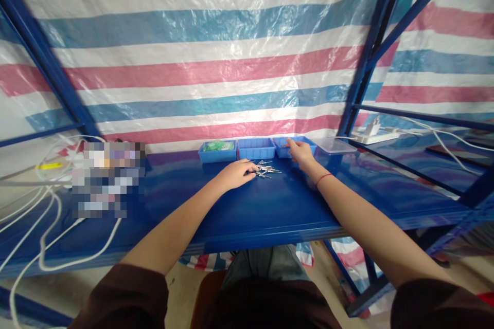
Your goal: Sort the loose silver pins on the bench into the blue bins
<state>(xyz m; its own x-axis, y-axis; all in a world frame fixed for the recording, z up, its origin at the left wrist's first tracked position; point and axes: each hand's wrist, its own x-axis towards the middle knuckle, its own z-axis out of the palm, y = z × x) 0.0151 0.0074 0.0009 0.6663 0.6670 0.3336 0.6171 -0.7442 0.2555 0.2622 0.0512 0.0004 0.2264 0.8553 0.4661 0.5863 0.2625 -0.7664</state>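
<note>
A loose pile of thin, silvery metal pins [268, 169] lies on the blue tabletop. My left hand [237, 174] rests at the pile's left edge, fingers curled together against the pins; what lies between the fingertips is too small to make out. Over the front of the right blue bin [309, 144] is my right hand [301, 153], its fingers bent into a pinch, and anything in them is hidden. Next to that bin stands the middle blue bin [256, 152]. The left blue bin [218, 156] contains green and clear plastic packaging [219, 145].
A clear plastic lid [335, 146] lies right of the bins. White cables [57, 216] loop over the left end beside a blurred-out heap [110, 177]. Blue metal posts [365, 61] frame the table [270, 211], with a striped sheet [216, 72] behind. A power strip [374, 135] sits at right.
</note>
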